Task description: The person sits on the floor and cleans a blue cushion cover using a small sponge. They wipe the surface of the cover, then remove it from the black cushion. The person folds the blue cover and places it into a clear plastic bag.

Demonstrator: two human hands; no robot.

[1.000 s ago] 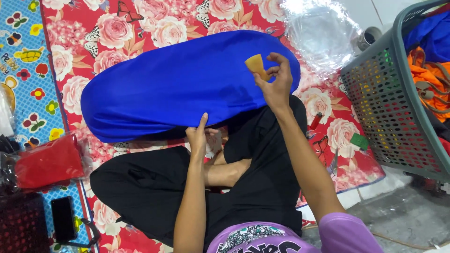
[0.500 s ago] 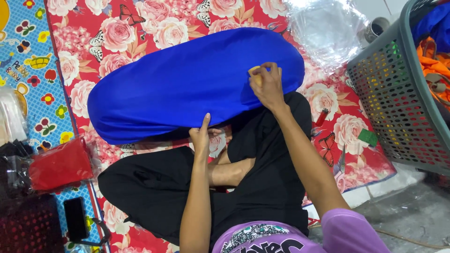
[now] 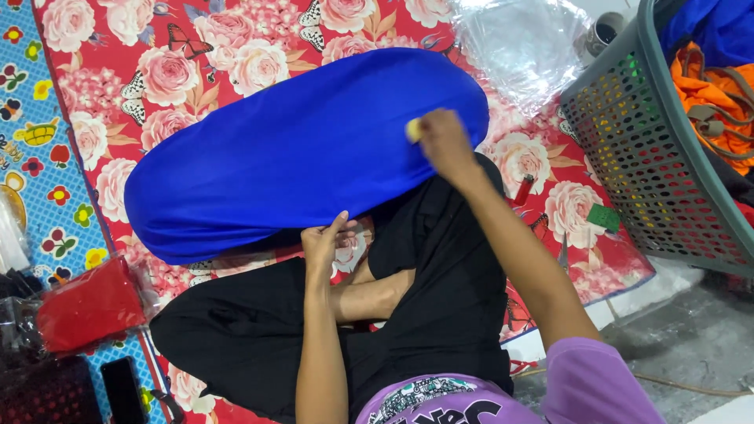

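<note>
A large blue cloth (image 3: 298, 149) lies stretched smooth over a long rounded form across my lap and the floral mat. My right hand (image 3: 441, 141) presses a small yellow piece (image 3: 413, 129) onto the cloth's near right part, fingers closed round it. My left hand (image 3: 323, 245) pinches the cloth's lower edge near my crossed legs in black trousers (image 3: 440, 298).
A red floral mat (image 3: 188, 63) covers the floor. A grey plastic basket (image 3: 652, 165) with orange and blue clothes stands at the right. Clear plastic wrap (image 3: 526, 43) lies at top right. A red packet (image 3: 86, 306) and a dark phone (image 3: 122, 389) sit at lower left.
My right hand came down from holding the yellow piece raised and now rubs it leftward along the blue cloth. My left hand stays at the cloth's edge.
</note>
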